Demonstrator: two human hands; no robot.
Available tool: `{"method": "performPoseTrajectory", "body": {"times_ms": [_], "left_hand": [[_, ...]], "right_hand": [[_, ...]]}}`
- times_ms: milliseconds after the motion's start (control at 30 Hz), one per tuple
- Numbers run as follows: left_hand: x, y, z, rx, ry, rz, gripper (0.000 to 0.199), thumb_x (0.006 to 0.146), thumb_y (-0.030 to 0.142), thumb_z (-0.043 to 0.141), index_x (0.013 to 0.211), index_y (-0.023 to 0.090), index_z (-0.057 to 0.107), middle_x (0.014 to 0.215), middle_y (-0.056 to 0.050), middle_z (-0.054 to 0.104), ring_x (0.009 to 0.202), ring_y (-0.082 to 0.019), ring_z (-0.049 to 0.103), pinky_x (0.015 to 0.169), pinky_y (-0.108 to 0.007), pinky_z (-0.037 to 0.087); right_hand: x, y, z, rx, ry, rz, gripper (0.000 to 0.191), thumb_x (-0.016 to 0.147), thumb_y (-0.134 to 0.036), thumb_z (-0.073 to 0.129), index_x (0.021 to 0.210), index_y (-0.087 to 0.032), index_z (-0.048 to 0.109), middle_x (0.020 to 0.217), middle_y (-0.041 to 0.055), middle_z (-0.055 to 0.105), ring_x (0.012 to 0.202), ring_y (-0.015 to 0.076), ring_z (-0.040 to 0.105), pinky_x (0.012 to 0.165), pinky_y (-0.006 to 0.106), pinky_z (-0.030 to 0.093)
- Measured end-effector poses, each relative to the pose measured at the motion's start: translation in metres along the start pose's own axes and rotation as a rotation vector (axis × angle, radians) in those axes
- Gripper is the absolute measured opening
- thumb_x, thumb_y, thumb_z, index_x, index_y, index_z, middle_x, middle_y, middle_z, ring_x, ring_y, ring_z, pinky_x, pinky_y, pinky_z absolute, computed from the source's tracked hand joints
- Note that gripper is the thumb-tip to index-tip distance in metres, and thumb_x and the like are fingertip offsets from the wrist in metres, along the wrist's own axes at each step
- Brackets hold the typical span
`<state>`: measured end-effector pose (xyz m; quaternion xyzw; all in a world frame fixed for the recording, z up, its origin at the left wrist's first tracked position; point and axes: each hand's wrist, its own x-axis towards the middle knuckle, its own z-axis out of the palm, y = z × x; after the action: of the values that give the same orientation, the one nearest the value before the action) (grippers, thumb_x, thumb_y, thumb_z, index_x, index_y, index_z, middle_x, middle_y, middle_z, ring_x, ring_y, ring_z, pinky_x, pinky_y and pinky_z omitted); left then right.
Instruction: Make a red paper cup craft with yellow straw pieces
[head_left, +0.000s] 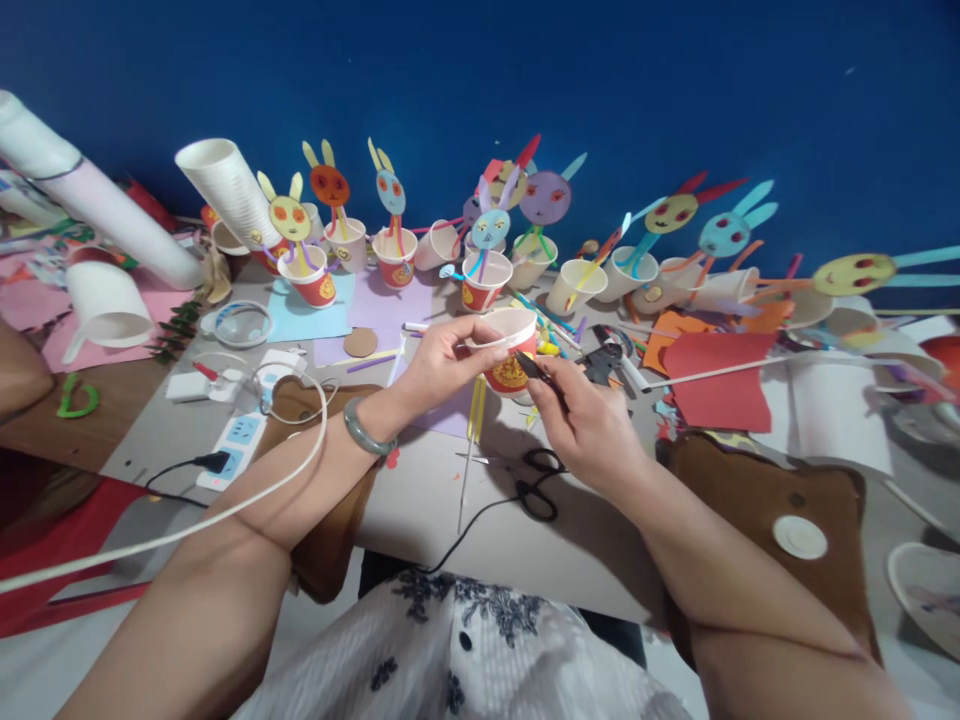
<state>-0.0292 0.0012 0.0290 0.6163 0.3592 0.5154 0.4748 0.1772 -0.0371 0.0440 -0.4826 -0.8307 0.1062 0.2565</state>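
Observation:
My left hand (435,362) pinches the rim of a red and white paper cup (508,376), thumb on the outside, holding it up over the table. My right hand (585,420) is closed round a black tool with a pointed tip (529,366); the tip is at the cup's printed side, and the fingers hide the tool's kind. Beyond that hand a black object (602,362) shows in part. Below the hands lie black-handled scissors (536,500), with the blades toward the left. A yellow strip (476,408) lies under the cup.
Several paper cups with rabbit-faced figures line the blue wall, among them a yellow-faced rabbit (289,217). A cup stack (225,190) leans at back left. A power strip (238,440) lies left, a white cable (225,515) crossing my left arm. Red paper (720,375) lies right.

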Motion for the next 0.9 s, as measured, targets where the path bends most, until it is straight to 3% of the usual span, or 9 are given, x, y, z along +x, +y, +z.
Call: {"method": "performPoseTrajectory", "body": {"times_ms": [333,567,700,900], "left_hand": [[-0.001,-0.011,0.002,0.116,0.036,0.074,0.037,0.083,0.052,0.077,0.082,0.017,0.067,0.082,-0.002,0.072,0.075,-0.013,0.065,0.070,-0.026,0.052],[-0.004,-0.009,0.002,0.340,0.072,0.321,0.026,0.091,0.041,0.071,0.078,0.019,0.067,0.078,-0.002,0.072,0.079,-0.015,0.064,0.073,-0.029,0.050],[-0.004,-0.008,0.003,0.428,0.085,0.431,0.024,0.093,0.036,0.070,0.076,0.020,0.066,0.074,-0.001,0.071,0.075,-0.014,0.061,0.076,-0.031,0.048],[-0.002,-0.007,0.002,0.449,0.070,0.508,0.021,0.095,0.029,0.068,0.076,0.020,0.065,0.072,0.001,0.071,0.069,-0.012,0.061,0.078,-0.031,0.048]], "right_hand": [[0.000,0.000,0.000,0.005,0.002,0.005,0.031,0.104,-0.036,0.042,0.117,-0.018,0.063,0.082,0.0066,0.074,0.061,0.0195,0.067,0.059,0.029,0.046],[0.000,0.003,0.005,0.054,0.030,-0.015,0.024,0.104,-0.036,0.045,0.110,-0.021,0.062,0.073,0.0043,0.069,0.057,0.0199,0.064,0.057,0.030,0.043],[0.001,0.003,0.005,0.145,0.013,0.050,0.024,0.103,-0.039,0.046,0.109,-0.022,0.062,0.070,0.0027,0.066,0.058,0.0193,0.062,0.059,0.030,0.042],[0.004,0.004,0.004,0.422,-0.127,0.208,0.033,0.104,-0.046,0.043,0.107,-0.019,0.062,0.056,-0.0034,0.056,0.048,0.0136,0.050,0.053,0.027,0.038]]}}
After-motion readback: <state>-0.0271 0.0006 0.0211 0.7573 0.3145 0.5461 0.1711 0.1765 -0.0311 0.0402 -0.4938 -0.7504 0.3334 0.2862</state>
